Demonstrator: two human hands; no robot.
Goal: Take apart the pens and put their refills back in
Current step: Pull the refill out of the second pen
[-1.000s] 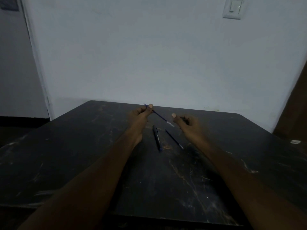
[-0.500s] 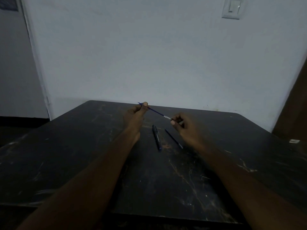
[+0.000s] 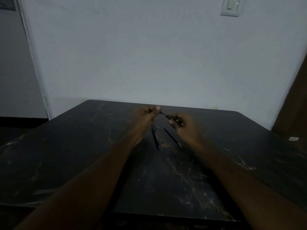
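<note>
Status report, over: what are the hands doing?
Left hand pinches a thin refill, right hand grips a dark pen piece at its end. Spare pen and loose refill lie on table. Nothing blocking.

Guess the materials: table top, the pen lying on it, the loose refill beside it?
Table: dark matte top, pale scratches and veins; painted wood or laminate, unclear. Pen: dark, faint sheen, printed barrel; likely plastic. Loose refill: thin dark tube, pale tip; probably plastic with metal point.
</note>
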